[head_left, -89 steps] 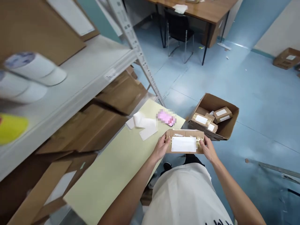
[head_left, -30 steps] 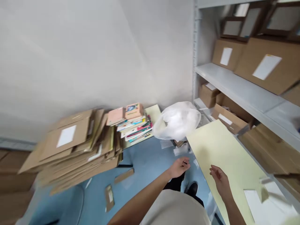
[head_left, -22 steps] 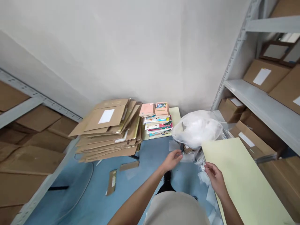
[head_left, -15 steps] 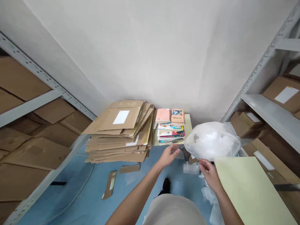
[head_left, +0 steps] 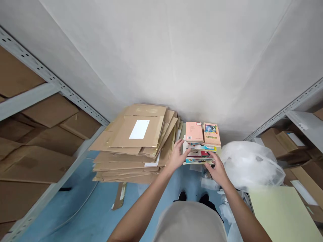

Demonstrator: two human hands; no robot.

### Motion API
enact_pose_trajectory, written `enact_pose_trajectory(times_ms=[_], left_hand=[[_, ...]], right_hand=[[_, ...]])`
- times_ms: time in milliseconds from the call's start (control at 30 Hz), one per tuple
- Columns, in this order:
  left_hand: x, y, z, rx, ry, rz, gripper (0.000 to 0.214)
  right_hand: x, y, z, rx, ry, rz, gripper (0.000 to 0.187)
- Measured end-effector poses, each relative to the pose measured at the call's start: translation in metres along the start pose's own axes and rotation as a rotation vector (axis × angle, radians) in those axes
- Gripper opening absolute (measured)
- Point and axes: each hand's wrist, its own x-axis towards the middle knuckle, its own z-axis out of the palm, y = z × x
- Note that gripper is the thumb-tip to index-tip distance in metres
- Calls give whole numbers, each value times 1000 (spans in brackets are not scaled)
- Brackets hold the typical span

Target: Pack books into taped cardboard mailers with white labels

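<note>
A stack of books (head_left: 199, 154) with colourful covers stands against the wall on a pale yellow board. On its top lie two pink-orange books side by side, a plain-covered one (head_left: 194, 132) on the left and a book with a picture on its cover (head_left: 212, 132) on the right. My left hand (head_left: 178, 156) is at the stack's front left side, fingers apart. At the front right my right hand (head_left: 217, 169) has its fingers spread near the lower books. Whether the fingertips touch the books, I cannot tell. Neither hand holds anything.
A tall pile of flattened cardboard boxes (head_left: 136, 134) stands left of the books. To the right are a bulging clear plastic bag (head_left: 249, 164) and a pale yellow panel (head_left: 285, 211). Shelves with cardboard boxes (head_left: 50, 161) flank both sides. A cardboard strip (head_left: 119, 196) lies on the blue floor.
Both hands have moved forward to the front of the book stack, one at each side. The view has shifted, and a second shoe now shows below.
</note>
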Motion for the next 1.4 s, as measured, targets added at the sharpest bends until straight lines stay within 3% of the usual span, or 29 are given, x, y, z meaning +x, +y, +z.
enact_pose_trajectory(times_ms=[233,400,633,767,933,1133,1233,1400], left_hand=[[26,4,2,-10,-18,-40,72],[40,4,8,-90,-15,-107,66],[40,4,17,-144,111,-181,57],[35,9,17,-38,119,-147,54],[27,17,11,30,69,-112,58],[6,17,4,-24,2,-39,53],[-11,10,5,-171,9,-84,52],[-43,-2,15,-600,40,-216,51]], right_hand=[[55,-5,18,106,-34,13,58],[80,0,24,235,-179,96,63],[88,3,10,306,-377,209,67],[85,1,7,301,-395,208,64],[78,-3,15,300,-294,217,61],[45,-15,34,411,-52,210,60],[26,-22,48,576,81,255,55],[-2,-31,63,787,359,366,45]])
